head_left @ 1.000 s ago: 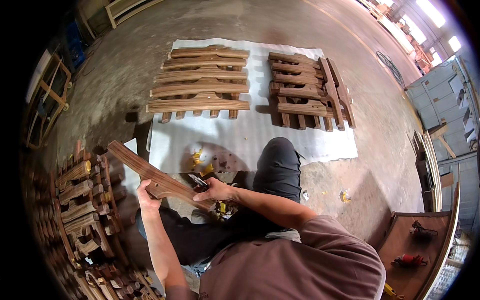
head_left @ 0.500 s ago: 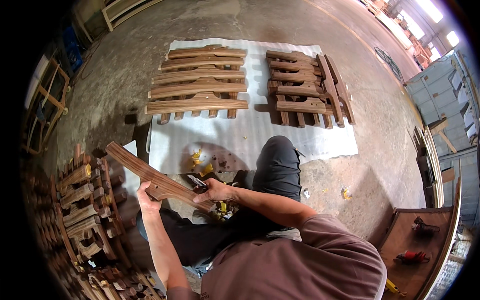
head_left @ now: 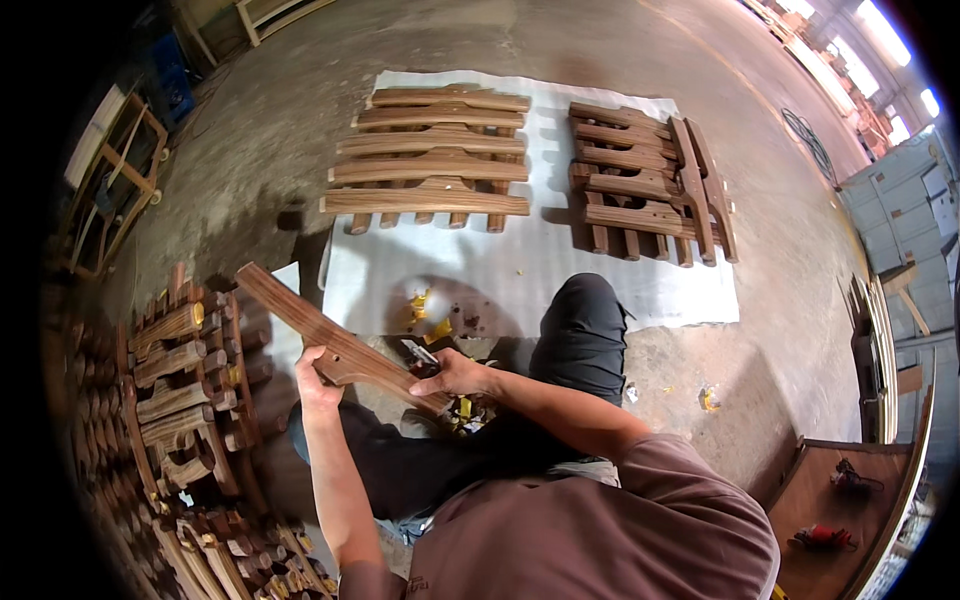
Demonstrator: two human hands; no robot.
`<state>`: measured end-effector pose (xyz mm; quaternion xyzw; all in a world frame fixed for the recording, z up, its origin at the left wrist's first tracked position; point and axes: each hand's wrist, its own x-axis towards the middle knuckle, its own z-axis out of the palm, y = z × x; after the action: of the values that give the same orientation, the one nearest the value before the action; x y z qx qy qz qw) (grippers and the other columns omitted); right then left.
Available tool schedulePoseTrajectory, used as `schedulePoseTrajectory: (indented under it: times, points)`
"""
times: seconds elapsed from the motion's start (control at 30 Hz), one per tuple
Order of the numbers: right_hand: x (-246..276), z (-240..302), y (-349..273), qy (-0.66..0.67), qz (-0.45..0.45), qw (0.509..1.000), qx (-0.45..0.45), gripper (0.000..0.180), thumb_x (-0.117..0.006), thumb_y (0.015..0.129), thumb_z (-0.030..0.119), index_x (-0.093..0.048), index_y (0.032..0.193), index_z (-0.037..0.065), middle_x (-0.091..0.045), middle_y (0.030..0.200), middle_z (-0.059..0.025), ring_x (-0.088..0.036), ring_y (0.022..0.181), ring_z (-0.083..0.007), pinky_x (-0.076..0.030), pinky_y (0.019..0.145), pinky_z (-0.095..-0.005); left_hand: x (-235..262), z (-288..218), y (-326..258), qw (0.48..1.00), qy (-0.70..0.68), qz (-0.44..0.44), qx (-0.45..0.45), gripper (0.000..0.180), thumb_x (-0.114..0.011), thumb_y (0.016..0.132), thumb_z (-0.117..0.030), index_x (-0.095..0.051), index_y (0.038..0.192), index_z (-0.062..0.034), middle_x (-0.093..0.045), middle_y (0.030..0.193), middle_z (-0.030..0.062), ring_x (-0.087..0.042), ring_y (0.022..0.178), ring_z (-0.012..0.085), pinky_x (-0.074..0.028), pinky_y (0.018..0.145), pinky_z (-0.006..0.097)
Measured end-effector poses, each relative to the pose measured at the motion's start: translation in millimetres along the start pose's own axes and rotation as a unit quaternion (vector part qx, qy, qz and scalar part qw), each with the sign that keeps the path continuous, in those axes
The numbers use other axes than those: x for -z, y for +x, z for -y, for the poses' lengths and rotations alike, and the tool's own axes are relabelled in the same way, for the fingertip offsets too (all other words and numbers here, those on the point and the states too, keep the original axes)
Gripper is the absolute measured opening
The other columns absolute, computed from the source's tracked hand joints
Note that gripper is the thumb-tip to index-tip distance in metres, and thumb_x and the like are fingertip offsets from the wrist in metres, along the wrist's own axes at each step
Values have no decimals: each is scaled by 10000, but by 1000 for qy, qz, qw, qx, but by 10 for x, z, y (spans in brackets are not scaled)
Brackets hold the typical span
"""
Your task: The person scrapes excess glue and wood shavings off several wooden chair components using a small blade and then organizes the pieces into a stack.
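I hold a long curved dark wooden piece (head_left: 300, 320) across my lap, slanting up to the left. My left hand (head_left: 316, 372) grips it near its middle from below. My right hand (head_left: 452, 376) rests on its lower right end and holds a small metal tool (head_left: 420, 353) against the wood. My knee in black trousers (head_left: 585, 330) sticks out over the white sheet (head_left: 520, 270) on the floor.
Two sets of slatted wooden parts (head_left: 430, 150) (head_left: 645, 185) lie on the white sheet ahead. Stacks of wooden pieces (head_left: 180, 370) stand at my left. Yellow scraps (head_left: 430, 315) lie by my knee. A workbench with red tools (head_left: 830, 510) is at the right.
The wooden piece has shifted slightly in my hands; its upper end sits a little lower and further right. Both hands keep their grip.
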<state>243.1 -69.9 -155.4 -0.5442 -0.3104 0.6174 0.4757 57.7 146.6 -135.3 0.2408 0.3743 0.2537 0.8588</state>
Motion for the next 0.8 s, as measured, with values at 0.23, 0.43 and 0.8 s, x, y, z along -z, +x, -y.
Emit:
schedulePoseTrajectory:
  times: [0.23, 0.43, 0.8]
  points:
    - [-36, 12, -24, 14, 10, 1000, -1, 425, -823, 792, 266, -673, 1077, -10, -672, 936, -16, -583, 875, -108, -477, 799, -296, 113, 5, 44, 1000, 0, -13, -3, 430, -586, 754, -156, -598, 1177, -78, -663, 1091, 103, -616, 1033, 300, -487, 917, 445]
    - [-23, 20, -27, 10, 20, 1000, -2, 429, -803, 815, 252, -663, 1137, 5, -676, 990, -17, -587, 955, -122, -458, 899, -294, 16, 7, -6, 999, 0, -40, -1, 400, -607, 741, -139, -603, 1140, -111, -656, 1057, 47, -611, 1015, 257, -475, 903, 425]
    - [-9, -19, -27, 8, 21, 1000, 12, 454, -813, 805, 274, -659, 1134, 1, -669, 992, -22, -578, 948, -129, -461, 869, -290, -17, 13, -24, 998, 9, -59, 8, 399, -603, 759, -146, -604, 1155, -103, -651, 1080, 41, -604, 1026, 252, -460, 928, 421]
